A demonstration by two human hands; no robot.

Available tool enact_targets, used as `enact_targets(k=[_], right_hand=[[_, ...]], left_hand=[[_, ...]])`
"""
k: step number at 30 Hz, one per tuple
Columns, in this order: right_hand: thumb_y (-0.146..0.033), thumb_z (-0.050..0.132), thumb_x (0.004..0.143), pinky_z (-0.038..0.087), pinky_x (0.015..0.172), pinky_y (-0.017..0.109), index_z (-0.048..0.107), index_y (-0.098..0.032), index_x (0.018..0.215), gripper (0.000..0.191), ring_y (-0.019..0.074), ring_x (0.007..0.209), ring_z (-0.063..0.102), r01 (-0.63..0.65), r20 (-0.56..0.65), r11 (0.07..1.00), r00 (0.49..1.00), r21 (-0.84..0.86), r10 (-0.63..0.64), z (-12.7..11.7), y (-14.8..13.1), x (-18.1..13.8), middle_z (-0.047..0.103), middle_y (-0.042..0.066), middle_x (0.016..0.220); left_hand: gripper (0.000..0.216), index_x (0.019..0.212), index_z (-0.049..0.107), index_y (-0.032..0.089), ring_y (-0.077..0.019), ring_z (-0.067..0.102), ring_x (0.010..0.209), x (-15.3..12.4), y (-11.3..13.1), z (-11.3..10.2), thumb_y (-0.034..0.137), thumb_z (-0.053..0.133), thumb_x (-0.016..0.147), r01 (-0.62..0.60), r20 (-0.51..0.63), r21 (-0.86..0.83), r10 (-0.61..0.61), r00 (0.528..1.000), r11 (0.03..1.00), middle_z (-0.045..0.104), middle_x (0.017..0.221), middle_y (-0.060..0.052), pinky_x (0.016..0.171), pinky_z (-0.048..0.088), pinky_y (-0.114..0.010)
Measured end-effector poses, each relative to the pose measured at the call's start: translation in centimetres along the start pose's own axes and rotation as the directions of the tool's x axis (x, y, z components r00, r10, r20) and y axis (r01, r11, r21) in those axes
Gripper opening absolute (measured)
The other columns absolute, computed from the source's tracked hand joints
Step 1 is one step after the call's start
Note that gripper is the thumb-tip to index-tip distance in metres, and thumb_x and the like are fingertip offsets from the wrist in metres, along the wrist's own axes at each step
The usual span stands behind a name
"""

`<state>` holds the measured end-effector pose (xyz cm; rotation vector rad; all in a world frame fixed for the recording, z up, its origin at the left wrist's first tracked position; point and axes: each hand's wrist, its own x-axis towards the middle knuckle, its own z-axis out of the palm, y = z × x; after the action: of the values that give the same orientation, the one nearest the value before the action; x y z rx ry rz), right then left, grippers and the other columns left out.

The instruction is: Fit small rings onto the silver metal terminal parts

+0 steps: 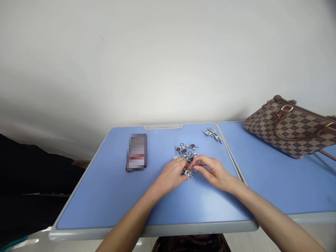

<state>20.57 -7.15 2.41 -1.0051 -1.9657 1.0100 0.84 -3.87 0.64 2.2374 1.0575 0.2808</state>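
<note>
My left hand [172, 175] and my right hand [213, 171] meet over the middle of a blue table [110, 196]. Both hands have their fingers curled and pinched around a small silver metal part [188, 173] held between them, just above the tabletop. Right behind my fingers lies a loose pile of small metal parts with black rings [185, 149]. A second, smaller group of silver metal parts [212, 134] lies farther back, near the table's right edge.
A dark phone [136, 152] lies flat on the table's left half. A second blue table [275, 175] adjoins on the right and carries a brown checkered handbag [288, 127]. A pale wall rises behind the tables. Dark floor shows at the left.
</note>
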Motion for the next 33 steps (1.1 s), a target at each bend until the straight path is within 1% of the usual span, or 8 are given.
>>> enact_targets(k=[16,19,22,24,26,28,30,33], right_hand=[[-0.023,0.040,0.099,0.050,0.079,0.030,0.055,-0.022,0.103,0.016,0.0158,0.089,0.063,-0.003,0.022,0.997,1.000,-0.074,0.005,-0.3,-0.3,0.0,0.067,0.005,0.099],[-0.024,0.041,0.099,0.050,0.078,0.030,0.054,-0.022,0.103,0.015,0.0163,0.088,0.063,-0.023,-0.002,0.998,1.000,-0.063,0.023,-0.1,-0.1,0.0,0.068,0.005,0.097],[-0.026,0.043,0.098,0.050,0.073,0.030,0.054,-0.023,0.102,0.012,0.0161,0.081,0.063,-0.057,-0.045,0.994,0.998,-0.097,0.052,0.0,0.2,0.0,0.068,0.003,0.090],[-0.026,0.043,0.098,0.050,0.073,0.030,0.055,-0.023,0.101,0.012,0.0159,0.079,0.062,-0.055,-0.044,0.992,0.998,-0.115,0.051,0.1,0.2,0.1,0.067,0.003,0.088],[-0.025,0.043,0.098,0.050,0.076,0.031,0.056,-0.023,0.100,0.013,0.0166,0.083,0.062,-0.012,-0.027,0.992,1.000,-0.128,0.009,0.2,0.1,0.1,0.067,0.004,0.091],[-0.024,0.043,0.098,0.050,0.079,0.032,0.057,-0.023,0.101,0.014,0.0177,0.087,0.062,0.060,-0.017,0.986,0.998,-0.158,-0.064,0.3,0.1,0.1,0.065,0.005,0.095],[-0.022,0.043,0.097,0.051,0.079,0.033,0.055,-0.023,0.108,0.017,0.0184,0.089,0.061,0.112,-0.037,0.972,0.992,-0.206,-0.123,0.5,0.3,0.0,0.064,0.007,0.098],[-0.020,0.045,0.096,0.052,0.077,0.034,0.049,-0.024,0.123,0.027,0.0185,0.086,0.061,0.124,-0.106,0.952,0.981,-0.280,-0.159,0.9,0.9,-0.1,0.063,0.006,0.098]], left_hand=[[0.015,0.079,0.049,0.019,-0.0193,0.053,0.085,0.0,0.4,-0.2,0.020,0.064,0.079,0.017,0.008,-0.020,-0.017,1.000,1.000,0.060,0.087,-0.001,0.071,0.039,-0.029],[0.013,0.079,0.050,0.019,-0.0193,0.053,0.085,-0.1,0.3,-0.2,0.021,0.063,0.080,0.013,0.011,-0.030,-0.012,1.000,0.999,0.060,0.087,-0.001,0.071,0.039,-0.029],[0.012,0.081,0.052,0.019,-0.0196,0.054,0.086,-0.1,0.1,0.0,0.021,0.064,0.080,0.010,0.002,-0.036,-0.010,1.000,0.999,0.060,0.087,-0.001,0.071,0.040,-0.030],[0.012,0.081,0.052,0.019,-0.0197,0.054,0.085,-0.1,0.0,0.2,0.022,0.064,0.079,0.006,-0.008,-0.025,-0.006,1.000,1.000,0.060,0.086,-0.001,0.071,0.040,-0.030],[0.013,0.081,0.053,0.019,-0.0198,0.055,0.084,0.0,-0.3,0.5,0.024,0.065,0.080,-0.005,-0.021,-0.005,0.005,1.000,1.000,0.060,0.085,-0.001,0.070,0.040,-0.030],[0.013,0.083,0.054,0.019,-0.0201,0.055,0.083,0.1,-0.5,0.7,0.025,0.065,0.080,-0.016,-0.034,0.010,0.016,0.999,1.000,0.060,0.085,-0.001,0.070,0.040,-0.031],[0.014,0.085,0.054,0.019,-0.0206,0.056,0.083,0.1,-0.6,0.9,0.026,0.066,0.080,-0.019,-0.037,0.018,0.020,0.999,1.000,0.061,0.086,-0.002,0.071,0.041,-0.031],[0.014,0.084,0.055,0.019,-0.0212,0.057,0.083,0.1,-0.7,1.0,0.026,0.067,0.079,-0.017,-0.035,0.019,0.017,0.999,1.000,0.062,0.086,-0.002,0.072,0.042,-0.032]])
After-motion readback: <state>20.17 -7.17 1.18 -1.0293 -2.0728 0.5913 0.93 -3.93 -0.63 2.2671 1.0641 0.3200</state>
